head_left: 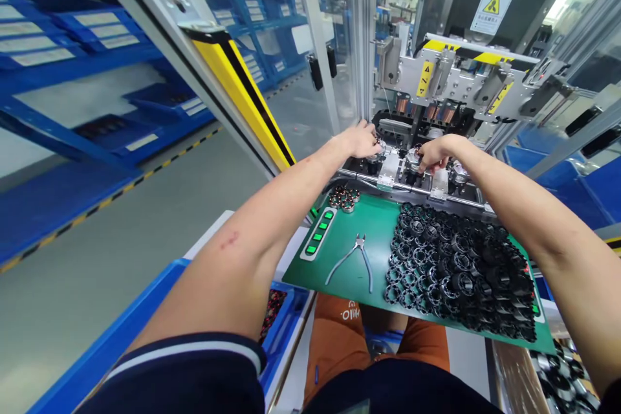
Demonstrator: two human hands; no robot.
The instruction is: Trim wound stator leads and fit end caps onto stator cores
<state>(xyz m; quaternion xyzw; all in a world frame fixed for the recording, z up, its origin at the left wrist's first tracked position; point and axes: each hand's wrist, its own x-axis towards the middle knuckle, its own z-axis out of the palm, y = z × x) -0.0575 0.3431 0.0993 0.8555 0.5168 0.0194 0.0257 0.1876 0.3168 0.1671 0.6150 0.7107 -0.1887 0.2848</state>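
Note:
Both my arms reach forward into the machine. My left hand (361,140) is at the leftmost metal fixture (379,147), its fingers bent around the top of it. My right hand (435,154) is at the middle fixture (413,160), with its fingertips closed against the round part there. What the fingertips grip is too small to make out. A third fixture (460,173) stands to the right of my right hand. Copper-coloured coils (433,111) show behind the fixtures.
On the green mat (369,212) lie pliers (359,243) with spread handles, several copper-wound rings (345,197) and many black rings (451,265). A button strip (319,233) is at the left. The yellow-black post (242,97) stands beside my left arm.

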